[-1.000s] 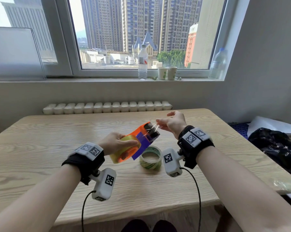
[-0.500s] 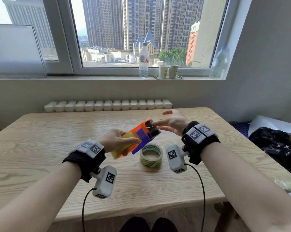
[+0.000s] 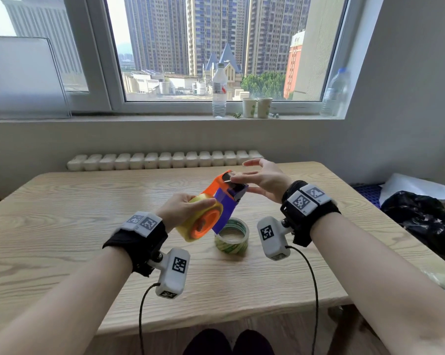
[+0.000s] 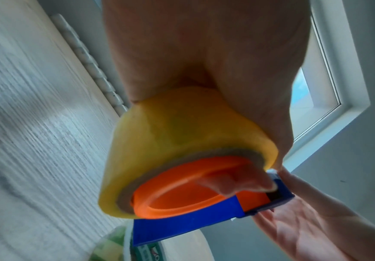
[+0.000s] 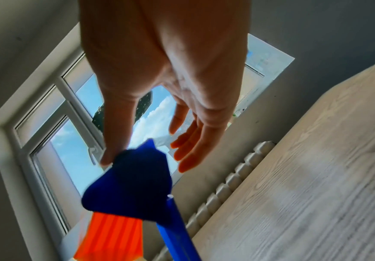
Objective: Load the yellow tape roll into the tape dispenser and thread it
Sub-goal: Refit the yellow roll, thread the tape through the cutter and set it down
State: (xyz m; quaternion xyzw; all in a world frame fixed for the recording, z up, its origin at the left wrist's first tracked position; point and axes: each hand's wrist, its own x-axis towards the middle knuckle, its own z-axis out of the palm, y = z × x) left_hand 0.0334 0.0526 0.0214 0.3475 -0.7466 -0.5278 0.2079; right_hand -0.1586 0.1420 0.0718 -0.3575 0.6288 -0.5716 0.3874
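Note:
The yellow tape roll (image 3: 184, 231) sits on the orange hub (image 4: 182, 190) of the orange and blue tape dispenser (image 3: 224, 203). My left hand (image 3: 180, 208) grips the roll from above, one fingertip over the hub, and holds the dispenser tilted above the table. My right hand (image 3: 252, 179) is at the dispenser's front end with straight, spread fingers. In the right wrist view its thumb (image 5: 112, 141) touches the blue head (image 5: 135, 183) while the other fingers (image 5: 188, 150) stand clear. I cannot see a loose tape end.
A green and white tape roll (image 3: 231, 239) lies flat on the wooden table (image 3: 62, 226) right under the dispenser. A black bag (image 3: 421, 219) lies off the table's right edge. Bottles and paper cups (image 3: 257, 107) stand on the windowsill behind.
My right hand let go of the tape strand it pinched at the dispenser's front and spread its fingers. My left hand lifted the dispenser and turned its hub side toward me.

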